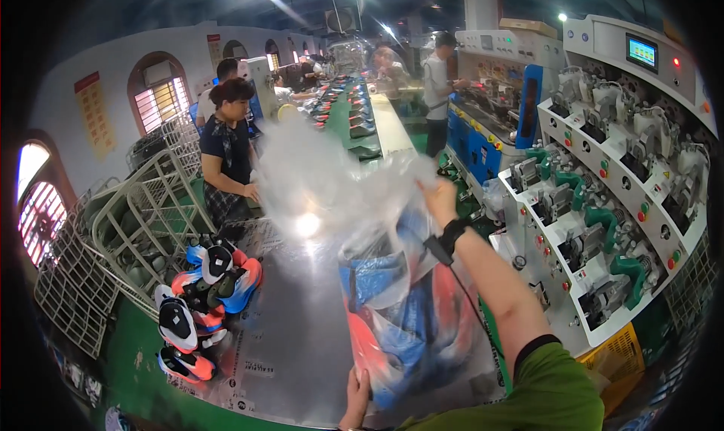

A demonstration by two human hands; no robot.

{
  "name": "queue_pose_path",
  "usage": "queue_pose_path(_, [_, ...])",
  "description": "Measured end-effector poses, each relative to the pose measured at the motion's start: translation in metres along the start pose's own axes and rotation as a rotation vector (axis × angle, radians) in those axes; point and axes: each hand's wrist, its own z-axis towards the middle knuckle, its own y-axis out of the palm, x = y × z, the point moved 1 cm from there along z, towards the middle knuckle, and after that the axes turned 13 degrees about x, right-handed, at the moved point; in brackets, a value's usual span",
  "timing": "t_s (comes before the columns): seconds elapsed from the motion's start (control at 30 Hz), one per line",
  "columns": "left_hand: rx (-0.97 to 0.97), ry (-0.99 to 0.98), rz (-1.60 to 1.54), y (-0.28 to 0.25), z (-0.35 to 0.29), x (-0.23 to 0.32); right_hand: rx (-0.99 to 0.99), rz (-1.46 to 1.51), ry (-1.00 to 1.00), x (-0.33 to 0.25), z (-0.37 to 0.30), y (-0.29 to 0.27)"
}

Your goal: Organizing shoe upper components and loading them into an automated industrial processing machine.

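Observation:
A large clear plastic bag (369, 280) stands on the metal-topped table (294, 325), bulging with blue, white and coral pieces that look like shoe uppers. Its loose upper part is blurred and billows toward the left. My right hand (440, 201) is closed on the bag's top edge, and a black band with a cord circles that wrist. Low on the bag's near left side, my left hand (358, 397) grips the plastic, its fingers partly hidden. Several blue, coral and black shoe uppers (215, 273) lie piled along the table's left edge.
Wire racks (151, 220) stand left of the table. Across it, a person in dark clothes (226, 152) stands near the far left corner. A conveyor (358, 114) carrying shoes runs away ahead. White shoe machines (603, 190) line the right, with another person (437, 84) beyond.

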Motion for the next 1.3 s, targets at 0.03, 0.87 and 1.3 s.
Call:
queue_pose_path(0.03, [0.053,0.005,0.008,-0.001,0.004,-0.002,-0.187,-0.28,0.155,0.027,-0.018,0.009])
queue_pose_path(0.87, [0.092,-0.129,0.531,-0.016,0.042,-0.109,-0.799,-0.404,0.727,0.231,-0.418,-0.226])
queue_pose_path(1.3, [0.107,-0.091,0.49,-0.01,0.038,-0.115,-1.071,-0.513,0.578,0.208,-0.39,-0.21])
